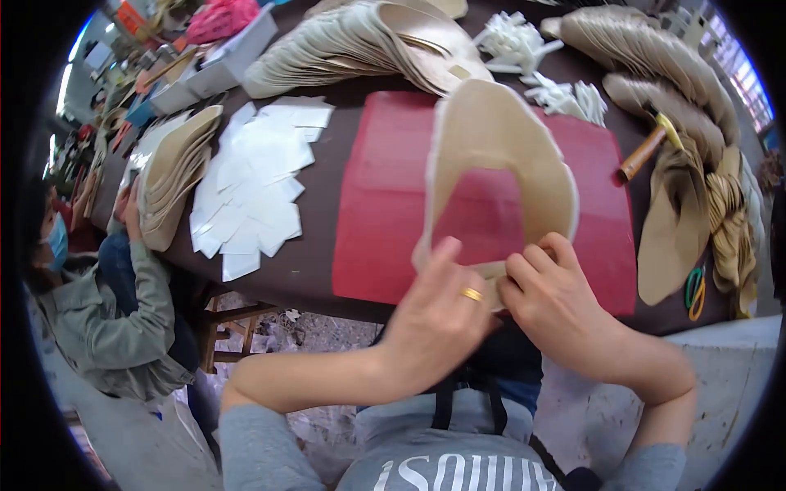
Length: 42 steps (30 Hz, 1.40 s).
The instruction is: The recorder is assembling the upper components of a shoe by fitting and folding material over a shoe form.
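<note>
Pinching the tan U-shaped fabric shoe-upper piece (499,155) at its near ends | left hand (438,315) and right hand (557,299) both closed on it, lifted over red mat (385,196) on the counter (303,262), probably to line up its ends

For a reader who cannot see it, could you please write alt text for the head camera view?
Both hands, left hand and right hand, pinch the near edge of a beige U-shaped cut piece above a red mat on a dark table. Stacks of similar beige pieces and white patches lie around; another person sits at left.
</note>
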Tool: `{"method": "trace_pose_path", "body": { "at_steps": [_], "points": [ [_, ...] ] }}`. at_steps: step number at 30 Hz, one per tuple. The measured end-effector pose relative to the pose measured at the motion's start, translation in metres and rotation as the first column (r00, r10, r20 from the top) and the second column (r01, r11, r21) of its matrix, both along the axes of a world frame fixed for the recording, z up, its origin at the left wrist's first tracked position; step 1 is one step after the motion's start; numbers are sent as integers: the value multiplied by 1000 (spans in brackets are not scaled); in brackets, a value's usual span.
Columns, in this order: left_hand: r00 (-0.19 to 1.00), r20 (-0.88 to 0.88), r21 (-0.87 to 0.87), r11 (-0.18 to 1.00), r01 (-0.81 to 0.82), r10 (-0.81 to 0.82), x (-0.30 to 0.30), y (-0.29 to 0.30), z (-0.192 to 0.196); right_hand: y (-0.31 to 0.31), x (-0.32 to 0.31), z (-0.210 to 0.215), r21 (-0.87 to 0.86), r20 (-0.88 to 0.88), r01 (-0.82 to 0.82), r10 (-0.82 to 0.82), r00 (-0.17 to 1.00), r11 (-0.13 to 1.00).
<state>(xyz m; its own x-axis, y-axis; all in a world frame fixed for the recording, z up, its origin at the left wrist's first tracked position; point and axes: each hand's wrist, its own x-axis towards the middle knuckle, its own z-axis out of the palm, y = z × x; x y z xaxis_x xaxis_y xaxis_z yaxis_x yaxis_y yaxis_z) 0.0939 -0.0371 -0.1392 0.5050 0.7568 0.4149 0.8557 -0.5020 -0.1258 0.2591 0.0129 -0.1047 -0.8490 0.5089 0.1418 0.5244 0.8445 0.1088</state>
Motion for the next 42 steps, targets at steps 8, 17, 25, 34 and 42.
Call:
{"method": "trace_pose_path", "body": {
  "at_steps": [8,17,25,34,42],
  "points": [
    [852,478,9,971,239,-214,-52,-16,33,-41,-30,60,-108,-206,-38,15,978,993],
    [908,402,207,978,33,-116,-165,-16,103,-20,-17,77,139,-502,131,-44,864,982],
    [716,-33,-88,711,-697,698,-467,43,91,12,-30,32,-99,-385,103,-134,913,990],
    [309,-183,-274,254,-928,933,-459,57,62,116,-57,41,-171,-409,-80,3,912,982],
    [933,-17,-85,929,-360,359,-272,188,72,282,-108,3,-248,-672,44,-205,711,968]
  ]
}}
